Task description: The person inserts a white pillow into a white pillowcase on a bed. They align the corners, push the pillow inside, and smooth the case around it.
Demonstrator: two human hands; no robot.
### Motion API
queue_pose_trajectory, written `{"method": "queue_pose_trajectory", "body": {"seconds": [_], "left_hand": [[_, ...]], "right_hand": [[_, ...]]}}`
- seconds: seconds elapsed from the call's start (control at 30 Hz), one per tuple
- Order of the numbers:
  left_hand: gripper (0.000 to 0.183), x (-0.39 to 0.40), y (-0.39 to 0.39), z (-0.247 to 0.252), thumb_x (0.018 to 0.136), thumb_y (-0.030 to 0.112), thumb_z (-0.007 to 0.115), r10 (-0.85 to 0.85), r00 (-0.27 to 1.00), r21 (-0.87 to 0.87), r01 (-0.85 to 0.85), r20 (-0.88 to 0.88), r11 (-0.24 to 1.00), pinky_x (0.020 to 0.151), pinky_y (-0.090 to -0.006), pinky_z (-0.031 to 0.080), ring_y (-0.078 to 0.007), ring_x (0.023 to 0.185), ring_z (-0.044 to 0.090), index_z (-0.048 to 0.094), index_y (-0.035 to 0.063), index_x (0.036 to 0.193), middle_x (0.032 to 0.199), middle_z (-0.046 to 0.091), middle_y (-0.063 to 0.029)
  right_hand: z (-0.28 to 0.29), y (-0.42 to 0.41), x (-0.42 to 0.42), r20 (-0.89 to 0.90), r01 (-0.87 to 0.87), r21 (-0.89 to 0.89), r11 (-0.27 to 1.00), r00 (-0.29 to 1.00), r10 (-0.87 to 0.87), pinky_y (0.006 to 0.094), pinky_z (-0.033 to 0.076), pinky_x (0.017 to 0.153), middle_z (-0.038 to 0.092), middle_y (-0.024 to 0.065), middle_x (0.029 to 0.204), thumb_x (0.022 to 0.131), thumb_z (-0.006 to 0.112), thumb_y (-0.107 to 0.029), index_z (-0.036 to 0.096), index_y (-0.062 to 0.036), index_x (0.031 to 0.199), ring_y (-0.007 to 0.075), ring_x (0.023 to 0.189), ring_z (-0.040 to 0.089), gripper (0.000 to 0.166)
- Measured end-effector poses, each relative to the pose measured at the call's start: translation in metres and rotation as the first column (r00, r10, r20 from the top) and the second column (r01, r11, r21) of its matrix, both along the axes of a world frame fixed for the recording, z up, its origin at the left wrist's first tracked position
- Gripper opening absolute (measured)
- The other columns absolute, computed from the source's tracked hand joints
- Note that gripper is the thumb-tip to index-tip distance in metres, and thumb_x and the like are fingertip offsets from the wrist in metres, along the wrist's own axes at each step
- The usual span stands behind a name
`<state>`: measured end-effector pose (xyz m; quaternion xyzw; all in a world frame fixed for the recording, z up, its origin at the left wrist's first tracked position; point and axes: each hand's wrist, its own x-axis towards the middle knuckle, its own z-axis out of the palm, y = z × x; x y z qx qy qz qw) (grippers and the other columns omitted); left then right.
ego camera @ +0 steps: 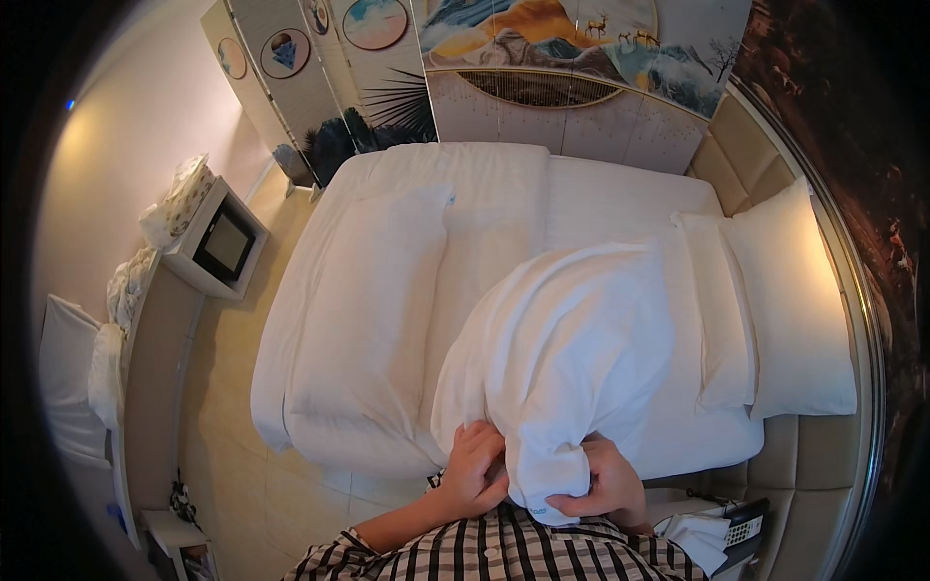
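Note:
A bulky white pillow in a loose, creased pillowcase (567, 341) slants up from my chest over the bed. At its near end my left hand (476, 468) grips the left edge of the cloth, with its thumb tucked in. On the other side my right hand (610, 479) pinches the hem, where small printed writing shows. Bunched fabric between the hands hides the inside of the case. Beneath the pillow lies a bed with a white sheet (617, 192). Another white pillow (363, 312) rests on the folded duvet (494, 174) at the left.
Two white pillows (792, 312) lean by the padded headboard (748, 163). At the near right, a telephone (741, 534) and white cloth or paper (694, 541) sit on a bedside stand. White linens (69, 378) lie along the left ledge. A folding screen (287, 87) stands beyond the bed.

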<state>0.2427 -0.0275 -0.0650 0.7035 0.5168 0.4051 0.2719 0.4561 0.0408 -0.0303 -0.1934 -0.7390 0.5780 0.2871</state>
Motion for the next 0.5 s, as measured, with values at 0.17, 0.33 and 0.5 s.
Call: {"method": "queue_pose_trajectory", "body": {"seconds": [0.17,0.33,0.5], "left_hand": [[0.023,0.006,0.002,0.002,0.071,0.009,0.062,-0.006,0.998,-0.064,0.003,-0.057,0.998,0.078,-0.0464,0.03,-0.0276,0.091,0.051,0.059,0.0073,0.094,0.092,0.059,-0.0051],[0.017,0.009,0.004,-0.005,0.075,0.005,0.061,0.031,0.998,-0.028,-0.033,-0.049,0.999,0.077,-0.0469,0.03,-0.0256,0.089,0.053,0.061,0.0076,0.091,0.092,0.062,-0.003],[0.013,0.008,0.004,-0.011,0.074,0.004,0.062,0.093,0.996,0.039,-0.092,-0.013,0.995,0.076,-0.0437,0.031,-0.0255,0.084,0.053,0.06,0.0079,0.086,0.084,0.06,-0.0037]], "right_hand": [[0.0,0.001,-0.002,0.102,-0.051,-0.022,0.998,0.993,0.053,0.0313,0.05,0.066,0.067,0.0094,0.073,0.07,0.075,-0.015,0.069,-0.0059,0.086,0.0273,0.068,0.066,0.019],[-0.007,0.001,-0.002,-0.015,-0.046,-0.044,0.998,0.999,0.046,0.032,0.05,0.067,0.068,0.0099,0.076,0.073,0.074,-0.014,0.068,-0.0036,0.087,0.0279,0.07,0.066,0.018],[-0.01,0.0,-0.001,-0.097,-0.01,-0.157,0.987,0.995,-0.005,0.032,0.049,0.069,0.068,0.0103,0.077,0.074,0.072,-0.011,0.067,-0.0002,0.086,0.0276,0.072,0.066,0.017]]}}
